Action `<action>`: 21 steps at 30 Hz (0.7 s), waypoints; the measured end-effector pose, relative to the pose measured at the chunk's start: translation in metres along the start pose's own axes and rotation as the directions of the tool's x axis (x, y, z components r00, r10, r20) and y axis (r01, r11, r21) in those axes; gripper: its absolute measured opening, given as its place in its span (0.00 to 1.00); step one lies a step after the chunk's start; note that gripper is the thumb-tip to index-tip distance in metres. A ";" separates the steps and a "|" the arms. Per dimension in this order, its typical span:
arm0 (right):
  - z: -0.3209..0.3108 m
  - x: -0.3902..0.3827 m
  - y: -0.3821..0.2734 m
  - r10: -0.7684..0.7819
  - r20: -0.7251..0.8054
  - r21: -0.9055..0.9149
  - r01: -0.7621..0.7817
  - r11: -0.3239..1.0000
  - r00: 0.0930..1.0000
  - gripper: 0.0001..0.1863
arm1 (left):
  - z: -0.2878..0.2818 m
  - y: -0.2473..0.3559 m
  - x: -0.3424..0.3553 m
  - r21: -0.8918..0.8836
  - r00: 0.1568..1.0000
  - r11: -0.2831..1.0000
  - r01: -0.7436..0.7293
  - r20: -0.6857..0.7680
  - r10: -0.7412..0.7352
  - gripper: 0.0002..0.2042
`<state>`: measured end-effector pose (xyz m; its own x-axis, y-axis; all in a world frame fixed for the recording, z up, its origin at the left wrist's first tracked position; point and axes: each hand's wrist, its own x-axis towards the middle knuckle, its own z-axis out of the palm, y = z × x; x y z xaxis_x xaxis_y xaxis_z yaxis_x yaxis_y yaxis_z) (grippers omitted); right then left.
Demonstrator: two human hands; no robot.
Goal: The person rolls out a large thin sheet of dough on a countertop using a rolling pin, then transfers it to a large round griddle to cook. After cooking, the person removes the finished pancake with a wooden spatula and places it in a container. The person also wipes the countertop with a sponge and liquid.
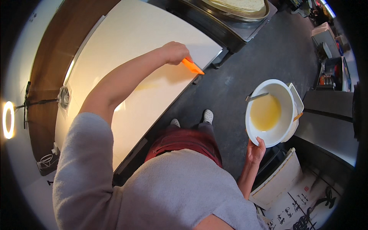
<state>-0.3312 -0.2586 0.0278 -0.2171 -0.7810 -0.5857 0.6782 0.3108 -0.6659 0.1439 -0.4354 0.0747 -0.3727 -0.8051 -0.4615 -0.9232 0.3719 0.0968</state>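
My left hand (176,53) is closed around a flat orange scraper (193,67), whose far end reaches the edge of the white tabletop (161,86). My right hand (256,151) grips the near rim of a white bowl (285,126), thumb over the rim and the other fingers mostly hidden below. Cloudy yellow liquid (265,112) lies in the bowl, which is held tilted beside the table. Across its left rim leans a metal utensil (257,96); its kind I cannot make out.
A round griddle (237,9) bearing a pale flat sheet sits beyond the table. Behind the bowl is a white container (296,96). At far left glows a ring light (8,120) on an arm. Steel cabinets (326,126) stand at the right, above a floor (226,88) of dark grey.
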 end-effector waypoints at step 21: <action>0.027 -0.117 0.124 0.152 0.103 -0.071 -0.145 0.987 0.983 0.34 | 0.169 -0.031 -0.332 -0.259 0.983 0.949 0.181 0.048 -0.175 0.29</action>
<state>-0.2029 -0.1434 0.0256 -0.0378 -0.7762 -0.6293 0.6511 0.4586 -0.6048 0.3119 -0.1013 0.0760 -0.2005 -0.8343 -0.5135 -0.9677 0.0868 0.2369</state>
